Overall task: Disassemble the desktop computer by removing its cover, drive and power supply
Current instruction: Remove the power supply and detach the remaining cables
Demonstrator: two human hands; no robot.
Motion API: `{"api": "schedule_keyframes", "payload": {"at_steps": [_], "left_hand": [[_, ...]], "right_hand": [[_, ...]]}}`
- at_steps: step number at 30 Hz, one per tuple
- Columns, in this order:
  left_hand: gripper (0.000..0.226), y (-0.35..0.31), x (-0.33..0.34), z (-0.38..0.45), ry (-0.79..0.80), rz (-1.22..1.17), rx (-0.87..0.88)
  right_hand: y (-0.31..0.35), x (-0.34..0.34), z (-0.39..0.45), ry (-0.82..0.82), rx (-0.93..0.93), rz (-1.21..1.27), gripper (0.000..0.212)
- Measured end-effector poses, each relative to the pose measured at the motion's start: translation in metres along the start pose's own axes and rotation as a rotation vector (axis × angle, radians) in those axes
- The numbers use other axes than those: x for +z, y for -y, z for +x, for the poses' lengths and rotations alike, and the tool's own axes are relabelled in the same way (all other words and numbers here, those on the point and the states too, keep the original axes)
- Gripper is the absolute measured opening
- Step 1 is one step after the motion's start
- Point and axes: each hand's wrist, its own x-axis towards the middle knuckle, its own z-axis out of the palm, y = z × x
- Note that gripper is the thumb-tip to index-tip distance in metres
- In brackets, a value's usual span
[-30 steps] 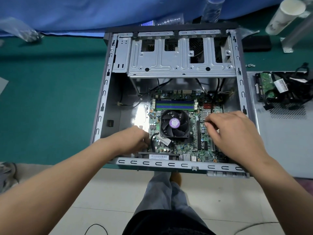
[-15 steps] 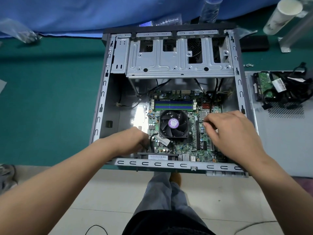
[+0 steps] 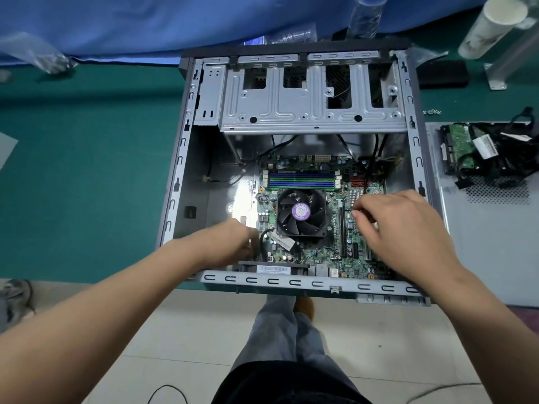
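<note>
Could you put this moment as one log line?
open grey metal computer case | both hands inside | left hand, right hand on green motherboard

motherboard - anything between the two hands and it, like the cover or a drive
Nothing visible does. The case is open on top, the cover lies to its right, and the left hand and right hand are already down at the motherboard.

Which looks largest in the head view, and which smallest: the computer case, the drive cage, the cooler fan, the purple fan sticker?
1. computer case
2. drive cage
3. cooler fan
4. purple fan sticker

Each sits inside the one before it, so the order is sure.
</note>
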Motion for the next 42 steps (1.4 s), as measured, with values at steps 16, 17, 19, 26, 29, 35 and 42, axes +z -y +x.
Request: {"api": "schedule_keyframes", "payload": {"at_steps": [16,17,19,26,29,35,42], "left_hand": [[0.017,-0.002,-0.001,-0.003,0.012,0.013,-0.011],[0.020,-0.002,-0.001,-0.004,0.020,-0.015,0.015],[0.022,-0.003,-0.003,-0.004,0.009,-0.018,0.040],[0.031,-0.007,-0.003,0.002,-0.045,0.128,-0.092],[0.021,-0.001,-0.001,0.002,-0.036,0.055,-0.061],[0.020,0.003,0.001,0.001,-0.053,-0.061,0.050],[0.039,-0.004,-0.002,0.003,-0.069,0.090,-0.074]], "right_hand": [[0.000,-0.001,0.000,0.009,0.002,-0.003,0.022],[0.000,-0.001,0.000,0.011,0.004,-0.001,0.022],[-0.001,-0.001,0.000,0.018,0.007,-0.001,0.023],[-0.001,-0.001,0.001,0.033,0.001,-0.006,0.024],[-0.001,-0.001,0.001,0.036,0.001,-0.004,0.023],[-0.001,-0.001,0.001,0.042,-0.002,-0.006,0.024],[-0.002,-0.001,0.001,0.041,-0.004,-0.006,0.024]]}}
